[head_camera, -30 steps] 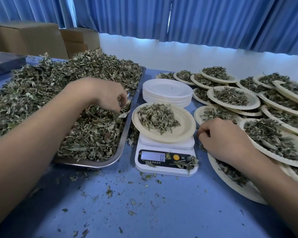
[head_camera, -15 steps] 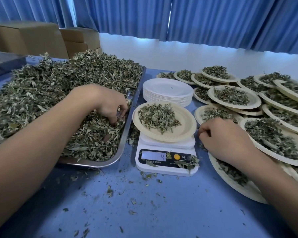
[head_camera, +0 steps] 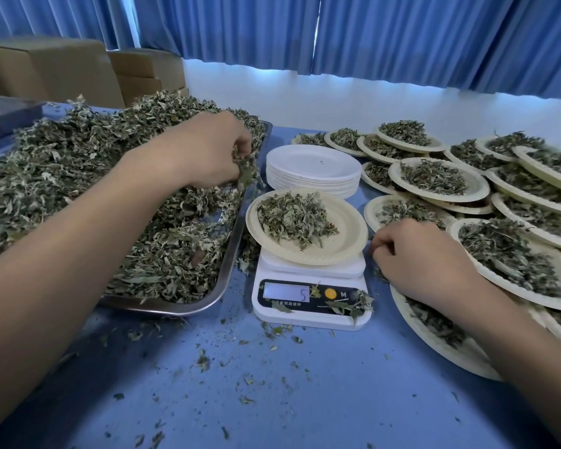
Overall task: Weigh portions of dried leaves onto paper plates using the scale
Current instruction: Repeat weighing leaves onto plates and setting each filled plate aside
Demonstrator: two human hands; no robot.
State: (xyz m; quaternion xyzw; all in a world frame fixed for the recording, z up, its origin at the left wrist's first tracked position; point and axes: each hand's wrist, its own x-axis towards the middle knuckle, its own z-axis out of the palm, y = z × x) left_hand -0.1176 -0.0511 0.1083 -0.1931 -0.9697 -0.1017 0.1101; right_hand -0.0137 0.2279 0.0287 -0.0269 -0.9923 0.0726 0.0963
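Note:
A white digital scale (head_camera: pixel 311 306) stands at the table's centre, its display showing 5. On it sits a cream paper plate (head_camera: pixel 347 241) with a small heap of dried leaves (head_camera: pixel 293 218). My left hand (head_camera: pixel 208 150) is raised above the right side of the metal tray (head_camera: pixel 230 264) and pinches a tuft of dried leaves (head_camera: pixel 248 170) in its curled fingers. My right hand (head_camera: pixel 425 254) rests on the table just right of the scale, fingers curled under, with nothing visible in it.
The tray holds a big mound of dried leaves (head_camera: pixel 78 176). Behind the scale is a stack of white paper plates (head_camera: pixel 313 171). Several filled plates (head_camera: pixel 438 179) overlap along the right. Cardboard boxes (head_camera: pixel 52 69) stand at the back left. Leaf crumbs litter the blue tabletop (head_camera: pixel 272 384).
My left hand dug into the tray's leaves, then rose with a pinch of them toward the scale plate. The display went from 4 to 5. My right hand stayed put.

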